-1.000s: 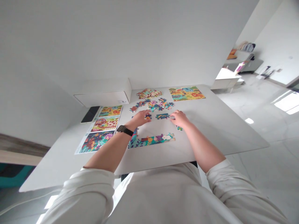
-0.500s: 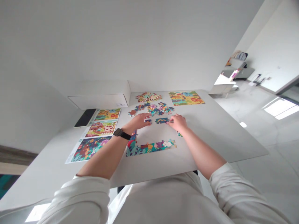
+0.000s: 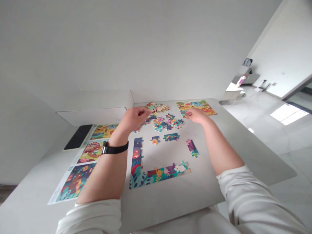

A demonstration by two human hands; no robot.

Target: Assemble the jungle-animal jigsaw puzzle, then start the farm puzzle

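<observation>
My left hand [image 3: 135,119], with a black watch on its wrist, is raised above the table with the fingers curled in toward the thumb; what they hold is hidden. It hovers by the left edge of a pile of loose dark puzzle pieces [image 3: 168,122]. My right hand [image 3: 197,115] hangs low at the pile's right side, fingers reaching loosely leftward, nothing seen in it. Nearer me lie an L-shaped joined puzzle border [image 3: 156,173] and three small joined clusters [image 3: 171,136] [image 3: 155,140] [image 3: 192,148].
A second, paler pile of pieces [image 3: 156,106] and a finished puzzle [image 3: 203,105] lie at the back of the white table [image 3: 243,146]. On the left are a printed sheet of pictures [image 3: 84,156], a black phone [image 3: 78,137] and a white box [image 3: 95,112].
Both hands have lifted off the small clusters and moved back toward the loose pile. The clusters stay on the table. The camera has tilted down.
</observation>
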